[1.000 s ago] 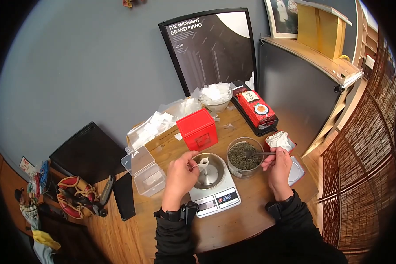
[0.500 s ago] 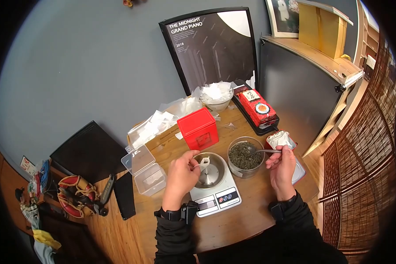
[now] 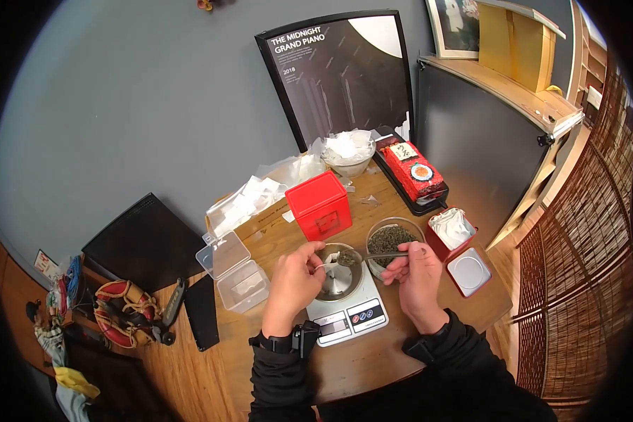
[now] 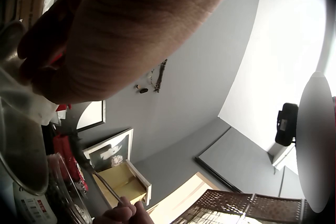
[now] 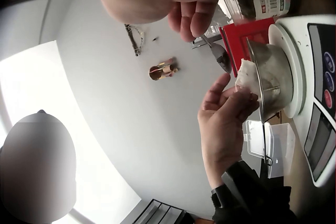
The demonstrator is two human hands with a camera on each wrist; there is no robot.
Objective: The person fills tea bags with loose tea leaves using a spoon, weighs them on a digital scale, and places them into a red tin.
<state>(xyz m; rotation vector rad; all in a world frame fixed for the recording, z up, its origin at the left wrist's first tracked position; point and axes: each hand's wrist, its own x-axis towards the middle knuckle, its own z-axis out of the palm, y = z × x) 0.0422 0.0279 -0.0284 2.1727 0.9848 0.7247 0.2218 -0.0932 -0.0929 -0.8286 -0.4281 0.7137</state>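
My left hand (image 3: 295, 278) pinches a small white pouch, like a tea bag (image 5: 248, 77), at the metal bowl's rim. That bowl (image 3: 342, 285) sits on a white kitchen scale (image 3: 328, 339). In my right hand (image 3: 422, 281) is a metal spoon (image 3: 388, 256), gripped by its handle. Dark dried leaves heap in the spoon's bowl, which hangs over the metal bowl, close beside the pouch's mouth. A clear round jar of dried leaves (image 3: 392, 239) stands right of the scale, partly hidden by the right hand and spoon.
Behind the scale stands a red tin (image 3: 318, 207); an open clear plastic box (image 3: 243, 285) is at left. White pouches fill a box (image 3: 250, 204) and a glass bowl (image 3: 348, 165). At right are a white-lined red tin (image 3: 451, 232), its lid (image 3: 470, 273) and a red packet (image 3: 411, 169).
The right hand has lifted the spoon out of the jar and moved it left, with leaves on it, to the pouch. The left hand has stayed nearly still.
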